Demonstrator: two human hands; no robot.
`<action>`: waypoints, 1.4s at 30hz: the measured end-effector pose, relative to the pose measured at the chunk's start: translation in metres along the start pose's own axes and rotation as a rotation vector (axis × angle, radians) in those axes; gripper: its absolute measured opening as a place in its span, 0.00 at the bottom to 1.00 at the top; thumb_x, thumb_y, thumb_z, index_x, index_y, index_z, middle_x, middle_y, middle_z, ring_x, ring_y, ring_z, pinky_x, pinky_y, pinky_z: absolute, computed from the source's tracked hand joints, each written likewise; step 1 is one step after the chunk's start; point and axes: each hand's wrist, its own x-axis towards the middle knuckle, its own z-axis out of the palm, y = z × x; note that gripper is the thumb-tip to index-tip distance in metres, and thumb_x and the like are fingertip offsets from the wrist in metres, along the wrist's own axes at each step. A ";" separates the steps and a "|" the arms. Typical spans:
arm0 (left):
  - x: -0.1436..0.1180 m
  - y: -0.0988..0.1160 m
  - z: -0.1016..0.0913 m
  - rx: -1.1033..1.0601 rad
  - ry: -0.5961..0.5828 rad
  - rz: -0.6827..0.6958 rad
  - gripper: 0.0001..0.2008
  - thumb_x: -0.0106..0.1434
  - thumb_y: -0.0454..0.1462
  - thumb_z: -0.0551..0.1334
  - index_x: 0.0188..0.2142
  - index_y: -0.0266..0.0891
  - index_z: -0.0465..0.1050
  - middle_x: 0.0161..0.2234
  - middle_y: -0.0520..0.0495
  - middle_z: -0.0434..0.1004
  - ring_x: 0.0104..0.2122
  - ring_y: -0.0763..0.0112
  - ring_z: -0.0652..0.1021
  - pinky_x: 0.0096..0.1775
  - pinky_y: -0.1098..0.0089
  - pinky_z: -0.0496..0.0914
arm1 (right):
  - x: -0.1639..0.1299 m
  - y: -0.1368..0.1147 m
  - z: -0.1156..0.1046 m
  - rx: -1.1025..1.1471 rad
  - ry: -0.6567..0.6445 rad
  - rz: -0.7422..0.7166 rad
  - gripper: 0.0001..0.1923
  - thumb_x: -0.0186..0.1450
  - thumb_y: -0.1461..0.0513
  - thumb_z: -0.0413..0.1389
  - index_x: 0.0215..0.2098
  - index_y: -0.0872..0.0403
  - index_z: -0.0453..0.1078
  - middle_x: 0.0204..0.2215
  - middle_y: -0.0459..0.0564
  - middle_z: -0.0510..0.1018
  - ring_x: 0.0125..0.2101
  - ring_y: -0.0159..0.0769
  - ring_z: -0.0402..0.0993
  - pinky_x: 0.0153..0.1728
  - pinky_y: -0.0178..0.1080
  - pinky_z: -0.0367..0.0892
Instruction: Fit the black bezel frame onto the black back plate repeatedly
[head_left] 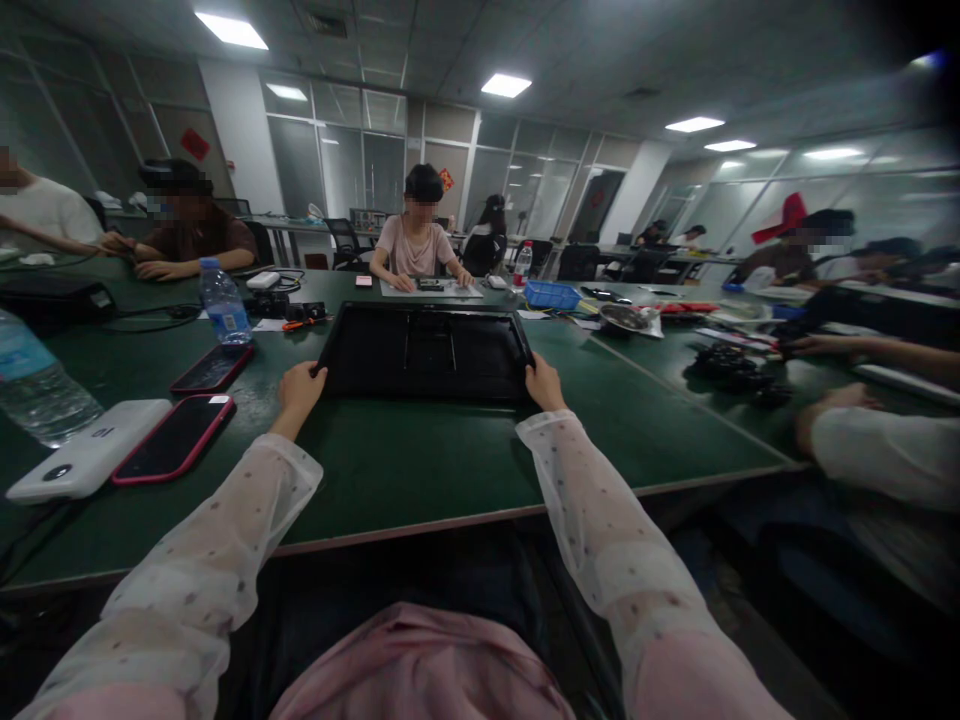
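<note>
A wide black rectangular panel (360, 352) with a raised rim lies in front of me, looking like a monitor's casing. Near its middle is a smaller rectangular outline. My left hand (301, 390) grips the left edge, its thumb on the rim. At the opposite edge, my right hand (546, 384) is closed the same way. Most fingers of both hands are hidden under or behind the edges. Whether the panel touches the tabletop all along its underside, I cannot tell.
On the left of the green table (420, 460) are a red-edged phone (176, 438), a darker phone (212, 368), a white power bank (94, 448) and water bottles (225, 305). A blue basket (551, 294) stands behind right. A co-worker's arm (885, 430) rests at right; another person (416, 240) sits opposite.
</note>
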 end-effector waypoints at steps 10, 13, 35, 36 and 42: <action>0.005 -0.005 0.003 0.002 -0.033 0.036 0.24 0.73 0.44 0.61 0.62 0.33 0.80 0.56 0.32 0.82 0.57 0.45 0.80 0.56 0.57 0.72 | 0.005 0.014 0.009 0.137 0.043 0.048 0.27 0.68 0.64 0.51 0.64 0.60 0.72 0.59 0.65 0.81 0.62 0.55 0.76 0.66 0.59 0.68; 0.007 -0.008 0.004 -0.037 -0.039 0.037 0.25 0.73 0.46 0.61 0.62 0.33 0.80 0.58 0.32 0.82 0.58 0.45 0.80 0.57 0.57 0.72 | 0.008 0.017 0.012 0.205 0.066 0.046 0.26 0.66 0.65 0.52 0.61 0.59 0.73 0.57 0.65 0.82 0.61 0.54 0.77 0.65 0.59 0.68; -0.003 -0.035 -0.025 0.134 -0.043 0.092 0.28 0.72 0.55 0.61 0.59 0.38 0.81 0.55 0.35 0.84 0.56 0.43 0.81 0.55 0.56 0.73 | 0.013 0.017 0.034 0.276 0.017 -0.075 0.26 0.68 0.57 0.52 0.63 0.57 0.69 0.56 0.67 0.81 0.61 0.59 0.76 0.66 0.66 0.67; -0.004 -0.035 -0.024 0.144 -0.041 0.099 0.28 0.73 0.55 0.61 0.59 0.38 0.81 0.55 0.34 0.84 0.56 0.43 0.81 0.55 0.56 0.73 | 0.011 0.015 0.033 0.267 0.023 -0.070 0.26 0.68 0.57 0.52 0.63 0.57 0.69 0.57 0.67 0.81 0.61 0.60 0.76 0.66 0.66 0.66; -0.008 -0.029 -0.025 0.097 -0.037 0.051 0.27 0.73 0.53 0.63 0.60 0.38 0.79 0.55 0.35 0.83 0.56 0.44 0.81 0.54 0.57 0.73 | 0.004 -0.001 0.022 0.334 0.028 -0.006 0.27 0.68 0.56 0.57 0.62 0.58 0.71 0.56 0.65 0.82 0.60 0.55 0.77 0.66 0.62 0.67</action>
